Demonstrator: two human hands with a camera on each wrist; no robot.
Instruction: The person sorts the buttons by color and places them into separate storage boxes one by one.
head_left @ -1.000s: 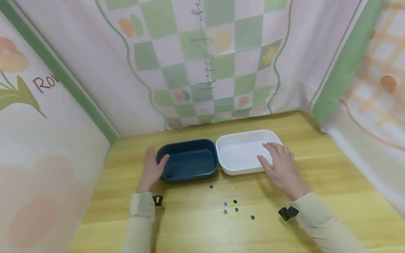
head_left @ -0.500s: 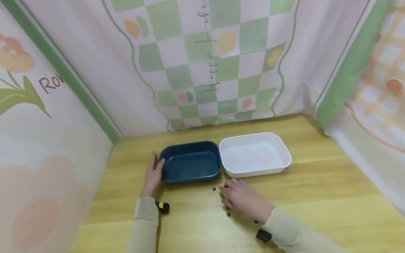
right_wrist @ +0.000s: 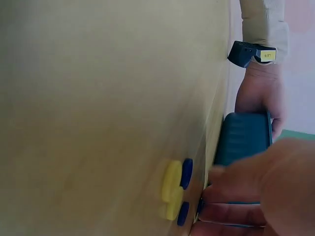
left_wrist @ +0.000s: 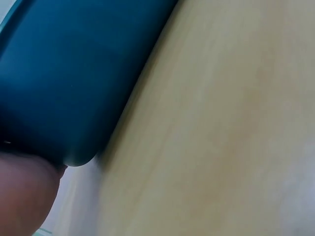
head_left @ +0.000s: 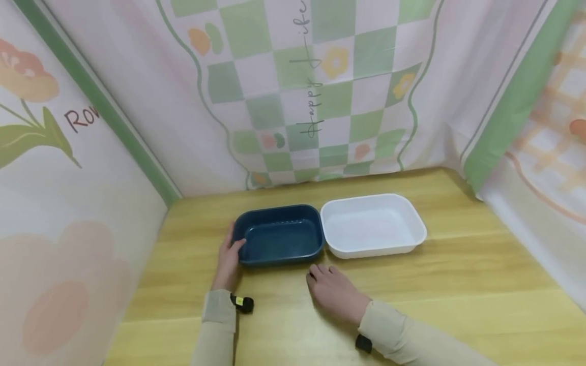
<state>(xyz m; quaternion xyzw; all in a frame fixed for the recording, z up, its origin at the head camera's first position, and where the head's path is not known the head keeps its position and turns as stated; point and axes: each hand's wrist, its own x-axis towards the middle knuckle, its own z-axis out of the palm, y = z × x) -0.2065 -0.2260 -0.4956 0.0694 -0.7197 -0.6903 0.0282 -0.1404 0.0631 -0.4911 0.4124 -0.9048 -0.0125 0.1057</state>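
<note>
Left grip [head_left: 227, 264] is holding the blue tray [head_left: 280, 241] by its end wall, thumb lying over the rim. Tray is sitting near the bench's [head_left: 274, 320] far edge, toward the far left corner; white tray [head_left: 373, 229] is standing just beside it. Right grip [head_left: 336, 293] is hovering low beside yellow discs [right_wrist: 172, 182] and blue discs [right_wrist: 186, 173]; cannot tell whether it is pinching any. Risk, judged: thin discs could be slipping from under loose fingers. Trays are looking smooth, round-cornered; discs flat, plastic-like; bench is showing wood grain.

left tray [head_left: 281, 243] beside right tray [head_left: 373, 229]
</note>
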